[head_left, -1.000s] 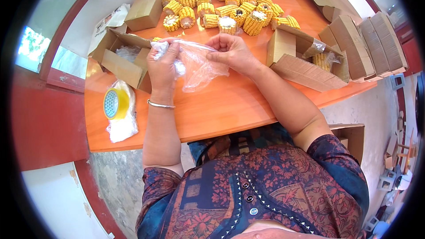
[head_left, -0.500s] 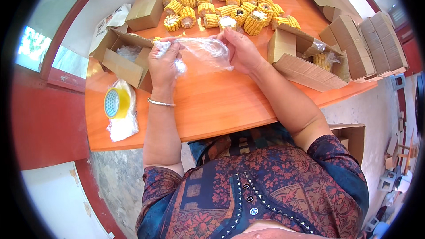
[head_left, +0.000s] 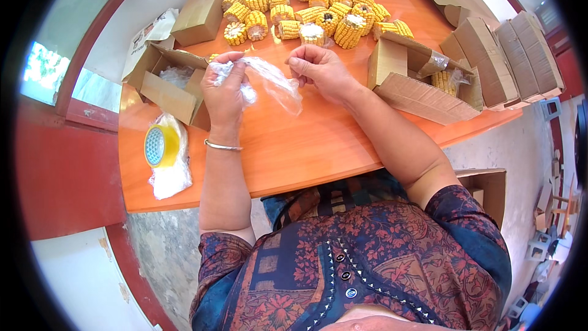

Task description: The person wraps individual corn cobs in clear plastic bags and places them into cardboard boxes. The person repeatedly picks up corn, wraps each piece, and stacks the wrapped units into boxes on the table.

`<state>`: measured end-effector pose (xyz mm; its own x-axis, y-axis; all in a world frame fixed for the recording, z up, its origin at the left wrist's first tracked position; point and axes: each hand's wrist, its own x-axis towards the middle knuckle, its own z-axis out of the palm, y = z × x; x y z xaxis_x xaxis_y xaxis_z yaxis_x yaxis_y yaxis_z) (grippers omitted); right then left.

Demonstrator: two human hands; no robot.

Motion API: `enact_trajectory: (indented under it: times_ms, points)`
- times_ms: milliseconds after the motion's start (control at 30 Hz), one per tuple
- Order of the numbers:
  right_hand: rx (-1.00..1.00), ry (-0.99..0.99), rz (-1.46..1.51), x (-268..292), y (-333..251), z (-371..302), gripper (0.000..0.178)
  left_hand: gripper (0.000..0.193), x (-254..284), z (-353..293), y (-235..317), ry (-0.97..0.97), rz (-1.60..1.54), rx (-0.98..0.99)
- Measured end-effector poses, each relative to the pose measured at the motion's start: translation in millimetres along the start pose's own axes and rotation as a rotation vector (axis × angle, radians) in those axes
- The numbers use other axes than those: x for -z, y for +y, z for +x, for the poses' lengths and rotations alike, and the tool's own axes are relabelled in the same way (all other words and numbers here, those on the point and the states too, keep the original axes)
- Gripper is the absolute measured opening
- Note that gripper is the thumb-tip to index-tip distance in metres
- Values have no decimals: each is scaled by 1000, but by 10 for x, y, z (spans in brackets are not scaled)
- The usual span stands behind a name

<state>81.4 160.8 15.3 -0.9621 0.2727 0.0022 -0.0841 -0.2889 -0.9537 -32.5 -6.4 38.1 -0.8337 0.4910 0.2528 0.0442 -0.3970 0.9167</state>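
In front of me, above the orange table, my left hand (head_left: 225,89) is closed round a crumpled bunch of clear plastic bags. One thin clear plastic bag (head_left: 272,83) stretches from it to the right, its loose end drooping. My right hand (head_left: 324,73) is just beyond that end, thumb and fingertips pinched together. Whether the pinch catches the bag's edge is hard to see. Behind both hands, several cut pieces of yellow corn cob (head_left: 286,15) lie across the far part of the table.
An open carton (head_left: 429,95) at the right holds corn in clear wrap; folded cartons (head_left: 484,64) stand beside it. Another open carton (head_left: 174,89) with plastic inside sits left. Yellow tape (head_left: 160,146) rests on white plastic (head_left: 171,181) near the left edge of the table (head_left: 294,147).
My right hand has turned, its fingers drawn into a pinch. The bag's right end, spread between both hands before, now droops lower. My left hand keeps its hold in nearly the same place.
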Motion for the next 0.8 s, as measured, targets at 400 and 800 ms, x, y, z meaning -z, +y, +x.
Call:
enact_trajectory:
  times_ms: [400, 800]
  points:
    - [68, 1, -170, -32, 66, -5, 14, 14, -15, -23, 13, 61, 33, -39]
    - [310, 160, -22, -47, -2, 22, 10, 16, 128, 47, 140, -20, 55, 228]
